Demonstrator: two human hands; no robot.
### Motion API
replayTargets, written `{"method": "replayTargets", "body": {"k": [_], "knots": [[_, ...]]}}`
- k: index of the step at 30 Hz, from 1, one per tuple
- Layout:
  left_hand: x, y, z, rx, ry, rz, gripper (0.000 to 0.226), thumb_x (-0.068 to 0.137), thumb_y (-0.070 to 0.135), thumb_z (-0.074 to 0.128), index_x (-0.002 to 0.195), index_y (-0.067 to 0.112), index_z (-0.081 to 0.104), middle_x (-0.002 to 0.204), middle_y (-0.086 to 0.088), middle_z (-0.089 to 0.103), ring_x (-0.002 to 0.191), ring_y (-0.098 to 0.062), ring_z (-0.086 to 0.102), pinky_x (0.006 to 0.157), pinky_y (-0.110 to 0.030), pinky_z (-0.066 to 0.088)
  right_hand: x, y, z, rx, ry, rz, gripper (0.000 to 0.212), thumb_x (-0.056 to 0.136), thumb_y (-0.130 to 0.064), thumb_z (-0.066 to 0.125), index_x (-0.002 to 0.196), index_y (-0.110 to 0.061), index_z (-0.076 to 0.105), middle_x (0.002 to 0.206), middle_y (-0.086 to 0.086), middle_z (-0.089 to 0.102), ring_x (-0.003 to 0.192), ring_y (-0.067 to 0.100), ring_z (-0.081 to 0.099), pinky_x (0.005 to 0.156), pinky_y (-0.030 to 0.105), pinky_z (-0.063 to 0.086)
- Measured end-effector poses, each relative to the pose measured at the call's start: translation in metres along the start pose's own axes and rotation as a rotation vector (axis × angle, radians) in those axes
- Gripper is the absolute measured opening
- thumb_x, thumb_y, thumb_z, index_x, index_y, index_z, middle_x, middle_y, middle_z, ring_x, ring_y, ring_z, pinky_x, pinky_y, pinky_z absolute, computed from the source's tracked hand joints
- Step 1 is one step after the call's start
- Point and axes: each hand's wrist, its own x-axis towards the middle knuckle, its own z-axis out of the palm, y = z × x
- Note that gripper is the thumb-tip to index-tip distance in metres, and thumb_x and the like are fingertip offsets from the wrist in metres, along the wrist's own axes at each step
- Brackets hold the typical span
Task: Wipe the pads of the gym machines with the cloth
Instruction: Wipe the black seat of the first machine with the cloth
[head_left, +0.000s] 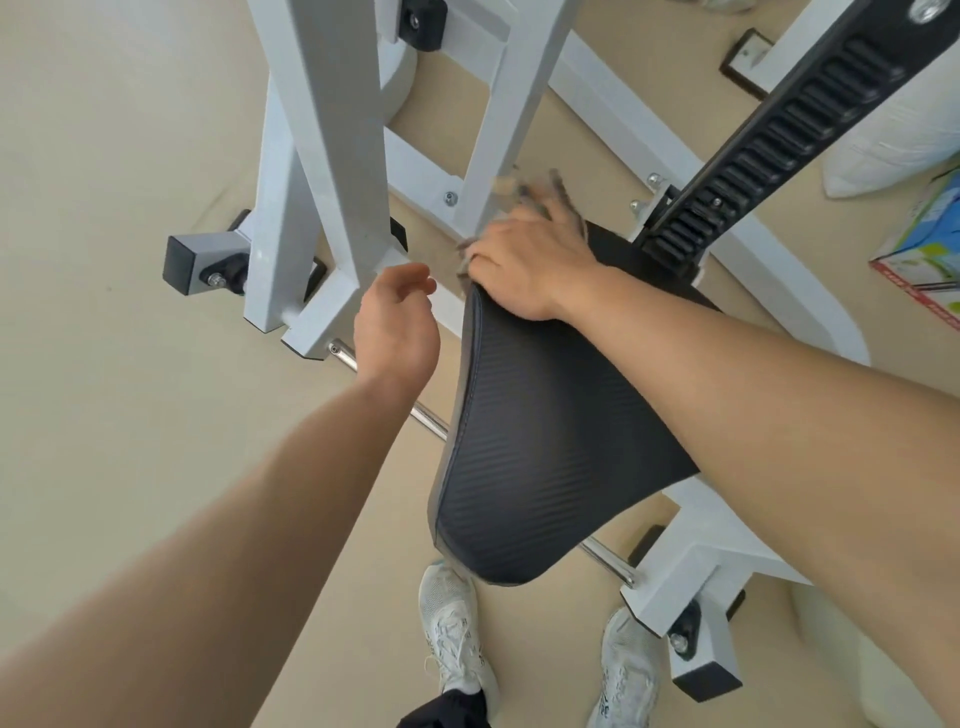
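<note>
A black ribbed seat pad (545, 457) of a white gym machine fills the middle of the view. My right hand (524, 265) presses a grey cloth (558, 195) flat on the pad's far end; the cloth is blurred and mostly hidden under the hand. My left hand (397, 325) hovers just left of the pad, near the white frame. Its fingers are loosely curled and it holds nothing.
White frame bars (332, 130) rise at the left and behind the pad. A black notched adjustment rail (779, 135) slants at the upper right. A chrome bar (431, 421) runs under the pad. A coloured box (924, 249) and my white shoes (452, 634) are on the beige floor.
</note>
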Motion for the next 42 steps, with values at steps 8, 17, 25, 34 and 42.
{"method": "replayTargets", "body": {"k": [8,17,25,34,42], "knots": [[-0.015,0.013,0.016,0.021,-0.003,0.143,0.038,0.091,0.020,0.041,0.117,0.029,0.068,0.113,0.004,0.071,0.112,-0.019,0.064,0.104,-0.041,0.049,-0.036,-0.009,0.019,0.008,0.070,-0.265,0.058,0.096,-0.045,0.016,0.123,-0.027,0.064,0.129,-0.004,0.062,0.134,0.021,0.045,0.120,0.051,0.018],[-0.020,0.034,0.052,0.650,-0.182,0.504,0.046,0.100,0.021,0.043,0.146,0.021,0.049,0.153,0.002,0.044,0.138,-0.024,0.043,0.108,-0.036,0.037,-0.042,0.076,0.022,0.274,0.101,0.291,0.062,0.099,-0.056,0.029,0.157,-0.035,0.019,0.155,0.012,0.036,0.136,0.040,0.038,0.109,0.050,0.033],[-0.045,0.037,0.092,0.952,-0.306,0.770,0.048,0.102,0.026,0.044,0.150,0.021,0.045,0.164,-0.003,0.029,0.154,-0.024,0.019,0.125,-0.043,0.013,-0.146,0.118,0.069,0.429,0.192,0.549,0.056,0.103,-0.049,0.028,0.155,-0.030,0.022,0.147,0.013,0.042,0.127,0.038,0.046,0.105,0.050,0.041],[-0.052,0.037,0.124,0.944,-0.312,0.829,0.046,0.101,0.021,0.046,0.147,0.016,0.048,0.161,-0.005,0.036,0.152,-0.024,0.025,0.124,-0.043,0.017,-0.120,0.127,0.059,0.526,0.192,0.500,0.054,0.104,-0.048,0.028,0.157,-0.035,0.023,0.162,0.002,0.031,0.137,0.032,0.044,0.103,0.047,0.041],[-0.086,0.030,0.127,0.893,-0.310,0.858,0.043,0.100,0.015,0.047,0.142,0.015,0.053,0.158,-0.004,0.041,0.149,-0.024,0.031,0.123,-0.042,0.024,-0.195,0.088,0.115,1.122,0.534,0.642,0.060,0.102,-0.033,0.034,0.159,-0.022,0.021,0.160,0.006,0.022,0.139,0.024,0.038,0.111,0.039,0.037]]}}
